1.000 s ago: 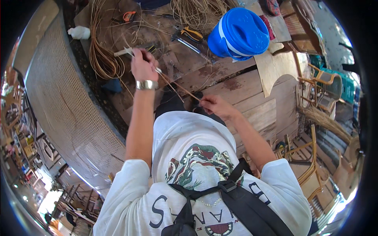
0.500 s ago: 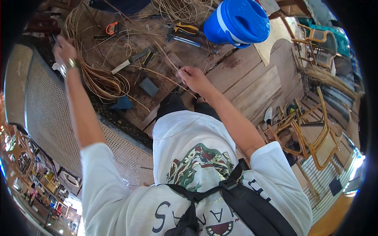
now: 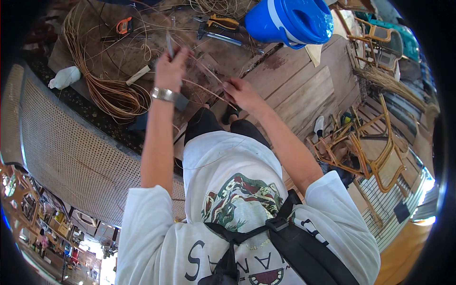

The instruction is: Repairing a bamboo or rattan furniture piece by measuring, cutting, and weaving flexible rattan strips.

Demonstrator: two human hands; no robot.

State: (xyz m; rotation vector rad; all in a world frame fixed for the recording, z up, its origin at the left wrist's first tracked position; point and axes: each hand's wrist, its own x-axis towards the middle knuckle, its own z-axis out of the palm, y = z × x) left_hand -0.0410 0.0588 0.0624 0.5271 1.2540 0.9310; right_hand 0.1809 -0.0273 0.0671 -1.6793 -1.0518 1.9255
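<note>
My right hand [image 3: 242, 93] is closed in a pinch on a thin rattan strip [image 3: 205, 70], which runs up and left toward my other hand. My left hand [image 3: 170, 71], slightly blurred, is closed round a knife; its narrow grey blade [image 3: 169, 45] points up past the fingers and its handle is hidden. Beneath and left of that hand lies a tied bundle of rattan strands [image 3: 111, 95], with a pale-handled tool [image 3: 138, 76] by it. Another rattan strip [image 3: 209, 90] passes below my right hand.
A blue lidded bucket [image 3: 289, 23] stands at far right, with pliers [image 3: 223, 22] and a hammer [image 3: 222, 38] beside it. An orange tape measure [image 3: 124, 26] lies far left. A woven cane panel [image 3: 71, 142] and a white bottle [image 3: 65, 77] are at left; chair frames [image 3: 375, 147] stand right.
My left hand has swung from the far left edge to the middle, near the strip, with the blade now showing. The white bottle is uncovered. My right hand keeps its pinch, barely moved.
</note>
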